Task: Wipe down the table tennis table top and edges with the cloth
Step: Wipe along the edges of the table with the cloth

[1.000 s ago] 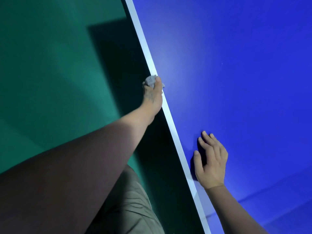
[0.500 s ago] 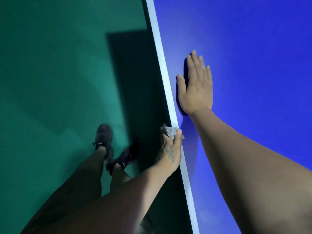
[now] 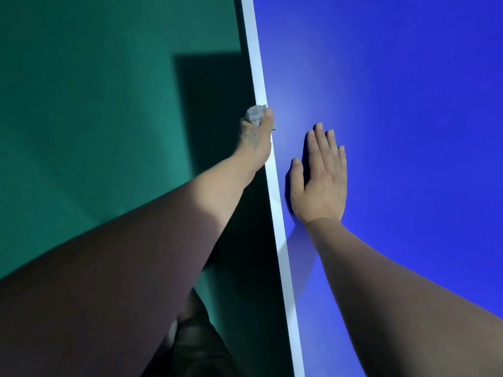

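smooth, matte blue table tennis table top [image 3: 394, 104] filling the right side, bordered by a straight white painted edge line [image 3: 257, 77] running from top centre down to the bottom. small crumpled grey cloth [image 3: 254, 114], wrinkled and bunched, pressed against the table's edge just beyond the thumb. left hand [image 3: 257, 140] curled round the cloth, thumb on top at the white line, remaining fingers hidden below the edge. right hand [image 3: 319, 180] flat on the blue surface just beside the line, fingers straight and close together, holding nothing. even green floor [image 3: 95, 104] on the left, crossed by the table's dark shadow. khaki fabric shorts [image 3: 196, 346] at the bottom.
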A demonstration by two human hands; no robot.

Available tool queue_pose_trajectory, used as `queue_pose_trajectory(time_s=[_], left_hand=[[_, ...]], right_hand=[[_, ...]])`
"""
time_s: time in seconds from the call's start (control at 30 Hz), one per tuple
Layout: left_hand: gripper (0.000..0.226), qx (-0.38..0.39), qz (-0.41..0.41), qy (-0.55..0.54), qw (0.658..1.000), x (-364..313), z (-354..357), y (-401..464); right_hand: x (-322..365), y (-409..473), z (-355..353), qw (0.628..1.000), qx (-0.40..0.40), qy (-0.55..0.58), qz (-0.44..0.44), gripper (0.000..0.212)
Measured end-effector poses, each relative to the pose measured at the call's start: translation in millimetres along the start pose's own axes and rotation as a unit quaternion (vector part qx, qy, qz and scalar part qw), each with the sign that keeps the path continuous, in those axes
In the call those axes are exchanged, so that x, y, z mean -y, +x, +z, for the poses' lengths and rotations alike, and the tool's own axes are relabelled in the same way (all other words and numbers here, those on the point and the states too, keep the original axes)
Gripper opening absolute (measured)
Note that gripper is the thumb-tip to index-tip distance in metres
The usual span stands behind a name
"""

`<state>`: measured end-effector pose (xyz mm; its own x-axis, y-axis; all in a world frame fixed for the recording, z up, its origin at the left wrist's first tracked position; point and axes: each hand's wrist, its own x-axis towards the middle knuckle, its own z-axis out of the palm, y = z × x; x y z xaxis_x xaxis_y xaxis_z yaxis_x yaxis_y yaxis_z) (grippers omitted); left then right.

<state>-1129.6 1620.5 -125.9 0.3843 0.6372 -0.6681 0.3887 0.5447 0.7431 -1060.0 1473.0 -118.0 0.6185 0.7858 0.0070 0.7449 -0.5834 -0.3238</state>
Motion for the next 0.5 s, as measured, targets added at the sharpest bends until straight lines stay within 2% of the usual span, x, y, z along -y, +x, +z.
queue_pose_trajectory(time_s=[0.13,0.2,0.3,0.4,0.5], left_hand=[[0.034,-0.034,0.015,-0.007,0.999,17,8,-14],[0.043,-0.047,0.009,-0.013,0.999,36,13,-32],[0.066,-0.027,-0.032,-0.01,0.999,54,17,-52],[0.06,-0.003,-0.074,-0.005,0.997,55,16,-56],[0.062,0.017,-0.048,-0.004,0.999,44,8,-42]], right_hand=[[1,1,0,1.0,0.0,-0.002,0.003,0.059],[1,2,1,1.0,0.0,-0.002,0.0,0.059],[0,3,2,1.0,-0.002,-0.002,-0.001,0.059],[0,3,2,1.0,-0.008,0.002,-0.002,0.059],[0,3,2,1.0,-0.01,0.002,-0.001,0.059]])
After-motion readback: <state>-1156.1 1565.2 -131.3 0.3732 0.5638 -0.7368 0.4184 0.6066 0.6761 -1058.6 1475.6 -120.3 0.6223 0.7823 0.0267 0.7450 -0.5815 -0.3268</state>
